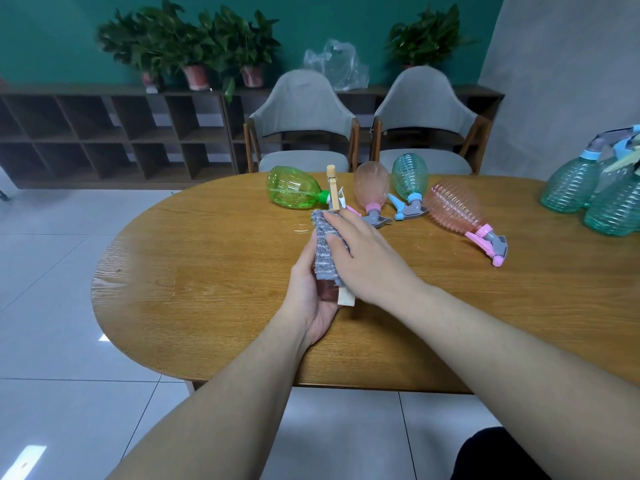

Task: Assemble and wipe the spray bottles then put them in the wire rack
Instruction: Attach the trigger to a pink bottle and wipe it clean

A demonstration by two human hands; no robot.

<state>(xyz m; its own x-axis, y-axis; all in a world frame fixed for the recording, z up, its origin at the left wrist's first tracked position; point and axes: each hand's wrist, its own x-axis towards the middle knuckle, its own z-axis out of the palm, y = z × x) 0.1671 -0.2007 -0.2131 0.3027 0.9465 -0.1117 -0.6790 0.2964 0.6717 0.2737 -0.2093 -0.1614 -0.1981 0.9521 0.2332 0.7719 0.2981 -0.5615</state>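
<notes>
My left hand (pixel 311 299) grips a dark reddish spray bottle (pixel 327 289) from below, over the middle of the wooden table (pixel 207 289). A grey cloth (pixel 323 251) is wrapped over most of the bottle and hides it. My right hand (pixel 367 258) holds the cloth against the bottle from above, fingers and thumb curled round it. A beige part (pixel 346 300) sticks out under the cloth. Beyond my hands, a green bottle (pixel 294 188), a pink bottle (pixel 371 183), a teal bottle (pixel 410 176) and a ribbed pink bottle (pixel 453 211) lie on the table.
Several teal bottles (pixel 588 195) with sprayers stand together at the table's right edge. Two grey chairs (pixel 301 112) are pushed in at the far side. A low dark shelf (pixel 104 133) with potted plants lines the wall. White tiled floor lies to the left.
</notes>
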